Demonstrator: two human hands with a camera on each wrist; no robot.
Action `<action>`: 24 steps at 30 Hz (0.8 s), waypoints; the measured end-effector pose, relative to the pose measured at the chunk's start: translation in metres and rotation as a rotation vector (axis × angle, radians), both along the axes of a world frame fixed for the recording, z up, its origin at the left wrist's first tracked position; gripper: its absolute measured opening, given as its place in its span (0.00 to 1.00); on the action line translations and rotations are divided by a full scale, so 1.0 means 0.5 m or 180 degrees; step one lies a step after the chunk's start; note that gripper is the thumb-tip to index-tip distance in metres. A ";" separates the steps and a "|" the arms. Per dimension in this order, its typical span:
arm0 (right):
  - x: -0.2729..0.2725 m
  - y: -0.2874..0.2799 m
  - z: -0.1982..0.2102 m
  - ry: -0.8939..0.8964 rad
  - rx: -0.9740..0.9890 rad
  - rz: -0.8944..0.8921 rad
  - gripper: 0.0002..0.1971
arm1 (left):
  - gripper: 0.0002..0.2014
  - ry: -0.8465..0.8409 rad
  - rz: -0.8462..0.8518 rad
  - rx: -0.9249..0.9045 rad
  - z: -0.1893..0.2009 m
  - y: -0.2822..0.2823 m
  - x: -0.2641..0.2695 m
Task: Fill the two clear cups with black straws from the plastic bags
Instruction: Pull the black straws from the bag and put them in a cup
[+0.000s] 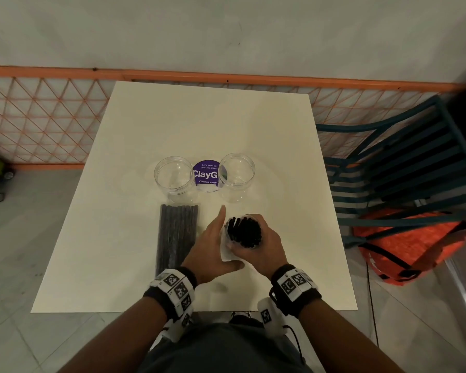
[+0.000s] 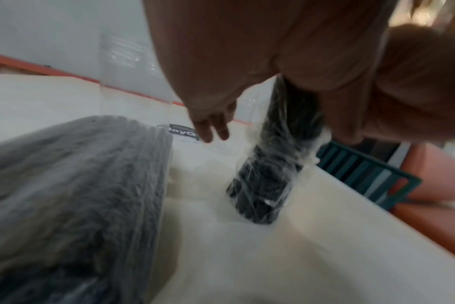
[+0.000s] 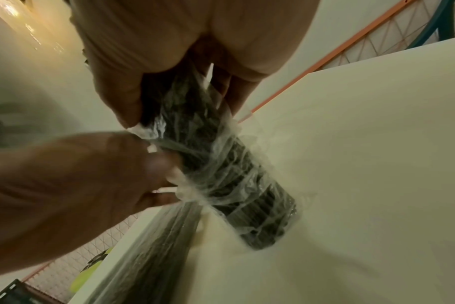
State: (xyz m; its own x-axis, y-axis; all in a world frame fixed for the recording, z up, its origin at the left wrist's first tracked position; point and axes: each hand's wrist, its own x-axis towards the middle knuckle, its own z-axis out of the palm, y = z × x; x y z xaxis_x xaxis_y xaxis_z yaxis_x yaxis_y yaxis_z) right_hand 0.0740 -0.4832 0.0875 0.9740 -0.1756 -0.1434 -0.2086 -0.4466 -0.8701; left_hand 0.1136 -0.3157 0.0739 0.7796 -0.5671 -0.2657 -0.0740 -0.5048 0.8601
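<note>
Two clear cups, left (image 1: 174, 176) and right (image 1: 237, 177), stand empty mid-table. A flat plastic bag of black straws (image 1: 176, 235) (image 2: 73, 195) lies in front of the left cup. A second bag of black straws (image 1: 244, 232) (image 2: 268, 176) (image 3: 221, 174) stands upright with its lower end on the table. My right hand (image 1: 256, 250) (image 3: 174, 86) grips it near the top, where the straw ends show. My left hand (image 1: 215, 246) (image 3: 153, 164) is beside it, thumb pinching the loose plastic, other fingers (image 2: 210, 127) stretched forward.
A round purple sticker (image 1: 206, 175) sits between the cups on the white table (image 1: 199, 117). A teal slatted chair (image 1: 401, 162) and an orange bag (image 1: 414, 246) are at the right. An orange mesh fence (image 1: 38, 117) runs behind.
</note>
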 end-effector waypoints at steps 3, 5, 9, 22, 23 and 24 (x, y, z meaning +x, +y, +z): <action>0.007 0.004 0.001 0.0114 -0.0096 0.0100 0.27 | 0.62 0.0294 0.0107 -0.0611 0.038 0.006 -0.003; 0.011 0.008 0.002 0.0091 -0.0191 0.0219 0.27 | 0.55 0.0242 0.0125 -0.0560 0.055 -0.004 -0.003; 0.013 0.013 -0.012 0.0146 -0.0176 0.0399 0.27 | 0.40 -0.0145 0.0210 -0.0415 0.052 -0.018 0.000; 0.012 0.008 -0.011 0.0337 -0.0092 0.0135 0.24 | 0.11 -0.0057 0.0850 -0.1101 0.024 0.013 0.000; 0.012 0.009 -0.013 0.0356 -0.0044 0.0122 0.25 | 0.10 -0.0019 0.0938 -0.1141 0.023 0.011 0.003; 0.011 0.011 -0.012 0.0357 -0.0011 0.0115 0.24 | 0.08 0.0074 0.1044 -0.1201 0.023 0.009 0.006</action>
